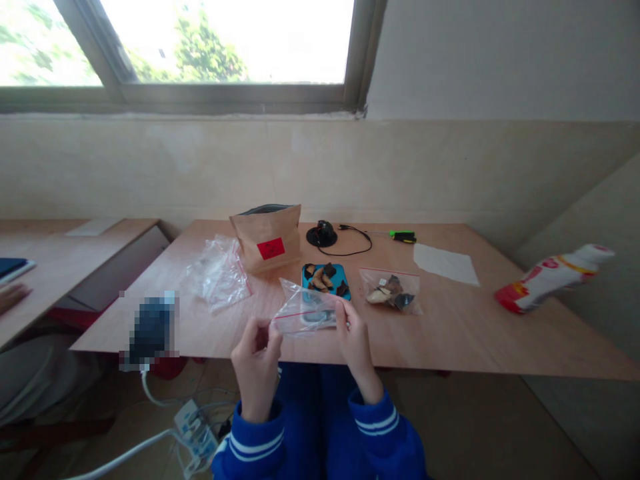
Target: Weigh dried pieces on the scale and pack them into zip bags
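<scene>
Between my two hands a clear zip bag [305, 308] with a red seal line is stretched over the table's front part. My left hand [256, 360] pinches its left edge, and my right hand [356, 340] grips the right side between thumb and fingers. Just behind the bag lies a blue-topped kitchen scale [339, 275] bearing several dark and pale dried pieces [323, 277]; the bag partly covers its front. Right of the scale rests a filled zip bag [391, 291] of similar pieces. A brown paper pouch [270, 239] with a red label stands open at the top, behind and left.
Loose clear bags [217, 273] lie left of the pouch. Behind are a black round-based device [324, 235] with a cable, a green-and-black tool [403, 236] and white paper [446, 264]. A bottle [553, 277] stands tilted-looking at right. Another person's hand [14, 297] shows far left.
</scene>
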`<state>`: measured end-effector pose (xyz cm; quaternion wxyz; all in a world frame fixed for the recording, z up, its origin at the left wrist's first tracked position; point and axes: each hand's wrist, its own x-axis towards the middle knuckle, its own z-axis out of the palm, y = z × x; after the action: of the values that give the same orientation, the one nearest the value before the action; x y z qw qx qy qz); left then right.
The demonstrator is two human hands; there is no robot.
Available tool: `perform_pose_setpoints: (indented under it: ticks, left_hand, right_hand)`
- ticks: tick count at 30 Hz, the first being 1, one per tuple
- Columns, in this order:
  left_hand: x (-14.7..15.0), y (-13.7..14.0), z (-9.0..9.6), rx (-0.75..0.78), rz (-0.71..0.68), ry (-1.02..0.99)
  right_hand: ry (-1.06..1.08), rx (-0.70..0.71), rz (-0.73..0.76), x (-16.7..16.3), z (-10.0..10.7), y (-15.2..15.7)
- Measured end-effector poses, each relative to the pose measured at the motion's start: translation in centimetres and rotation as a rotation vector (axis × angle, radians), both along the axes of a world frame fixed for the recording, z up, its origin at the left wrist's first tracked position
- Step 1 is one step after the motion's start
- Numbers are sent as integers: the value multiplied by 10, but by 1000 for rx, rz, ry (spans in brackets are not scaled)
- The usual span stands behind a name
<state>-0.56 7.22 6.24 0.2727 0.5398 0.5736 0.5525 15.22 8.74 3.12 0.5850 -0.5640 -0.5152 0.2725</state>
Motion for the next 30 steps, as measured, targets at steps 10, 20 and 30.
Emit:
perform_pose_setpoints:
  ticks: [10, 20, 30]
  left_hand:
    - [8, 41, 27, -121, 62, 148]
    - [20, 70, 16, -147, 47, 68]
    - [34, 85, -4, -127, 6, -45]
  right_hand:
    - [-641, -30, -237, 26, -35, 58]
    - [-518, 2, -199, 37, -41, 63]
    - [-417, 33, -164, 39, -38, 63]
